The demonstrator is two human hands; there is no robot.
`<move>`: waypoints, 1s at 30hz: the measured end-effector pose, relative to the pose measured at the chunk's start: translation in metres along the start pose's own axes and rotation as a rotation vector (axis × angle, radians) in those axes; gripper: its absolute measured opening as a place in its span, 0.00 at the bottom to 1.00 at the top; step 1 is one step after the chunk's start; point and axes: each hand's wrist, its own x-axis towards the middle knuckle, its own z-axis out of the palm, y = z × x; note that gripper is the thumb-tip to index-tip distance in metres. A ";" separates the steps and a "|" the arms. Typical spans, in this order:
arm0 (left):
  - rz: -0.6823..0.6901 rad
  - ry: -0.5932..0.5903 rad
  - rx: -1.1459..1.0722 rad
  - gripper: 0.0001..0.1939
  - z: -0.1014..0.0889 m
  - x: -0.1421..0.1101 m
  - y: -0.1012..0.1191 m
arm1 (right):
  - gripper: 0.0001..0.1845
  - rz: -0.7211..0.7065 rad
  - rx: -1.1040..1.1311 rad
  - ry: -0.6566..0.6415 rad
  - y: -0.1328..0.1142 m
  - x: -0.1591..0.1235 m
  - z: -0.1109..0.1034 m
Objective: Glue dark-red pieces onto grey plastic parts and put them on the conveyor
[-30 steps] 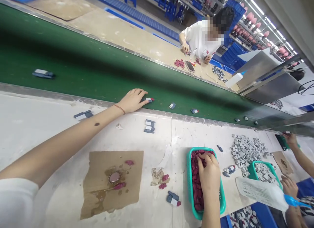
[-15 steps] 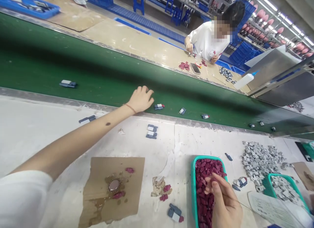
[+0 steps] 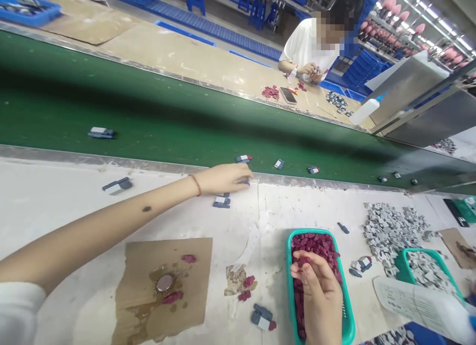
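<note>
My left hand point(image 3: 231, 179) reaches over the near edge of the green belt, its fingertips closed around a small blue-grey piece point(image 3: 243, 181) that they partly cover. Beside that wrist lies a blue-grey piece with a white block point(image 3: 222, 201), partly hidden by the hand. My right hand point(image 3: 320, 290) is over the green basket point(image 3: 351, 315) and pinches a small maroon piece point(image 3: 305, 261) between thumb and fingers. Many maroon pieces point(image 3: 316, 242) fill the basket. To its left rests a blue-grey, white and maroon assembly point(image 3: 263, 317).
A brown cardboard sheet point(image 3: 193, 305) carries a round cap point(image 3: 164, 284) in wet stains and two maroon pieces. Several assemblies lie on the green belt point(image 3: 167, 132). At right are a grey-white pile point(image 3: 385, 236) and a white bottle point(image 3: 420, 305). A co-worker point(image 3: 308, 50) sits across the belt.
My left hand has come off the belt to the blue-grey pieces on the near table, leaving an assembly on the belt. My right hand has risen from among the maroon pieces with one pinched.
</note>
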 end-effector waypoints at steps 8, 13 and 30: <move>-0.032 0.113 0.039 0.22 0.041 0.115 0.032 | 0.14 0.008 0.154 -0.107 -0.003 -0.008 0.013; -0.052 0.111 -0.057 0.15 0.060 0.144 0.041 | 0.17 0.065 0.182 -0.071 0.006 -0.012 0.011; -0.435 0.048 -1.163 0.15 -0.010 -0.122 0.027 | 0.07 -0.490 -0.430 -0.804 0.042 -0.045 0.115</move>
